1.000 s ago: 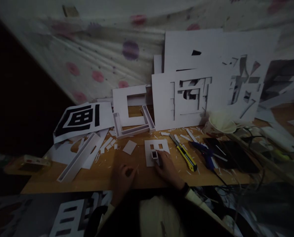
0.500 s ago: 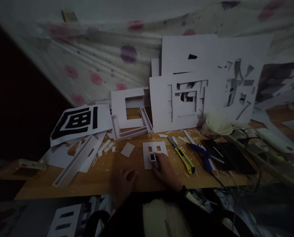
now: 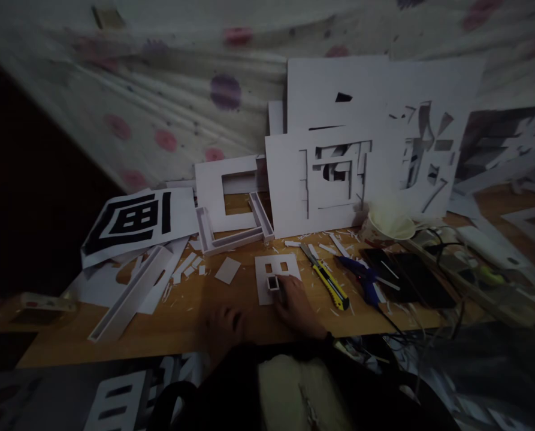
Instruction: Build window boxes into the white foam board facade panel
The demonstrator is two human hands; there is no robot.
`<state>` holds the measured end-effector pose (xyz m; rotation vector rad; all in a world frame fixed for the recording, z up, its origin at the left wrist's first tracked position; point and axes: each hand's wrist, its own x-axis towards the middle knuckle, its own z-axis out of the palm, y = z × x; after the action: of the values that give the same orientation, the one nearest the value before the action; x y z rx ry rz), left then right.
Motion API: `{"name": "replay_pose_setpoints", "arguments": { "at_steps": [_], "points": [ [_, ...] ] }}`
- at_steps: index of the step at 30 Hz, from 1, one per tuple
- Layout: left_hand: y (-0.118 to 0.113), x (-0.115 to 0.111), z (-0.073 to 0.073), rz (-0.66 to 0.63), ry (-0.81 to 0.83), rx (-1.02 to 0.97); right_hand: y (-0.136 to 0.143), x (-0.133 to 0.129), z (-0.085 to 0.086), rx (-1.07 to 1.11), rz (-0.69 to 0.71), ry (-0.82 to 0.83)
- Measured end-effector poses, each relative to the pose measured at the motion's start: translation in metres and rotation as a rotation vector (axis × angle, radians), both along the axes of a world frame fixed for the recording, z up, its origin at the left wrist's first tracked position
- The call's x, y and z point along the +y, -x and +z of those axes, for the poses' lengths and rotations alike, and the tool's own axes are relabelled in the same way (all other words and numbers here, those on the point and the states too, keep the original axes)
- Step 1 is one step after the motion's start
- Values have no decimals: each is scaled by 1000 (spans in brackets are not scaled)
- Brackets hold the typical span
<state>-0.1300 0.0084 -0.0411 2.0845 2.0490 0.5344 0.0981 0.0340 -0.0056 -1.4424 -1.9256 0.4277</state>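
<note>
My right hand grips a small white square frame between thumb and fingers. That frame stands on a flat white board piece with small square cutouts, partly covered by my hand. My left hand rests near the table's front edge, its fingers curled in and somewhat blurred, with nothing visible in them. Beyond it lies a loose white square piece. A yellow utility knife with its blade out lies right of the board piece, and a blue glue gun is past it.
A long white trough and a printed character sheet lie at left. White U-shaped walls stand behind. Large cut-out boards lean at the back. A paper cup, phones and cables sit right, scraps around.
The whole view has shifted slightly, so things sit a little further left. My right hand stays on the small frame; my left hand has barely moved.
</note>
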Motion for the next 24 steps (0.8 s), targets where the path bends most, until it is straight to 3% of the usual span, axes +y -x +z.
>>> {"name": "replay_pose_setpoints", "arguments": {
  "at_steps": [13,20,24],
  "points": [
    [3,-4,-12,5,-34,-87,-1,-1,0,23,10,15],
    [-2,-8,6,-3,-77,-283,0,-1,-2,17,26,-71],
    [-3,-5,19,198,142,-630,2,0,-3,35,5,-94]
  ]
}}
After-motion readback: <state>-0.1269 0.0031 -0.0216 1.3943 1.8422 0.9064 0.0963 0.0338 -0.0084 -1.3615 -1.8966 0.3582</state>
